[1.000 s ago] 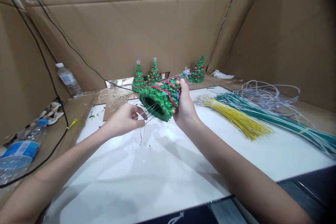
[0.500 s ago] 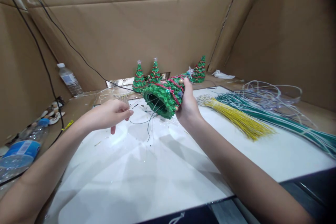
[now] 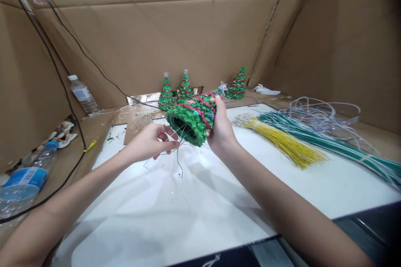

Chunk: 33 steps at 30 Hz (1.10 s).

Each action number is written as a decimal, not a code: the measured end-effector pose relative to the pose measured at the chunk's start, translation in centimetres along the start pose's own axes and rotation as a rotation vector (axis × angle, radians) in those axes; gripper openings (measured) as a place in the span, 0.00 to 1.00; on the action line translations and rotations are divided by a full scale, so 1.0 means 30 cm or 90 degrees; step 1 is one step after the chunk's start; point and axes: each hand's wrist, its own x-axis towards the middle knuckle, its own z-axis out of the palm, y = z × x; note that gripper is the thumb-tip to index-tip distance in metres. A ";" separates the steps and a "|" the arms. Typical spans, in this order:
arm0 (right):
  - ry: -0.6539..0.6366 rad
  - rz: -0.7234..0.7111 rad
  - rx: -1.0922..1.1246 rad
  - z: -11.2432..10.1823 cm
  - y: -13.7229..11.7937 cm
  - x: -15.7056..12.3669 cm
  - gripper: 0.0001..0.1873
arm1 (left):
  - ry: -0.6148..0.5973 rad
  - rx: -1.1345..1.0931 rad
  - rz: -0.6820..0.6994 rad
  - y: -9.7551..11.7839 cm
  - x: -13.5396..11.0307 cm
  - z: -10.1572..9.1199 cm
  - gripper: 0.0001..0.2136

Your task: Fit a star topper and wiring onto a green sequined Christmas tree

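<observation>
A green Christmas tree ornament (image 3: 196,112) with red garland, beads and a clear star at its tip lies tilted above the white board, its hollow base turned toward me and to the left. My right hand (image 3: 221,127) is wrapped round its right side. Several thin wires (image 3: 179,160) stick out of the open base and hang down. At the mouth of the base, my left hand (image 3: 158,142) has its thumb and fingers drawn together on these wires; the exact grip is partly hidden.
Three similar trees (image 3: 166,94) stand at the back. On the right of the white board (image 3: 150,217) lie yellow wires (image 3: 282,142) and green wires (image 3: 319,142), with clear tubing (image 3: 322,110) behind. Two plastic bottles (image 3: 26,179) and a black cable (image 3: 70,110) are at left.
My left hand has moved right, from beside the ornament to the wires at its base. The ornament has shifted slightly left and down in my right hand.
</observation>
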 end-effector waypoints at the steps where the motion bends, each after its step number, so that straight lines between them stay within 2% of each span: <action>1: -0.006 0.005 0.000 0.002 0.000 -0.004 0.23 | 0.005 0.002 -0.002 -0.001 0.003 0.007 0.10; 4: -0.028 0.019 -0.005 0.009 0.000 -0.016 0.23 | 0.006 0.013 -0.007 -0.003 0.008 0.021 0.09; 9: -0.010 0.021 -0.016 0.016 0.003 -0.022 0.22 | 0.000 0.049 0.007 -0.013 0.008 0.024 0.11; 14: -0.005 0.017 -0.022 0.014 0.007 -0.010 0.22 | -0.025 0.087 0.038 -0.020 0.001 0.003 0.11; 23: 0.001 -0.002 -0.036 0.014 0.015 -0.006 0.21 | -0.107 0.098 0.061 -0.002 -0.011 -0.033 0.07; 33: 0.000 0.008 -0.042 0.012 0.011 -0.006 0.21 | -0.133 0.128 0.058 -0.013 -0.012 -0.040 0.08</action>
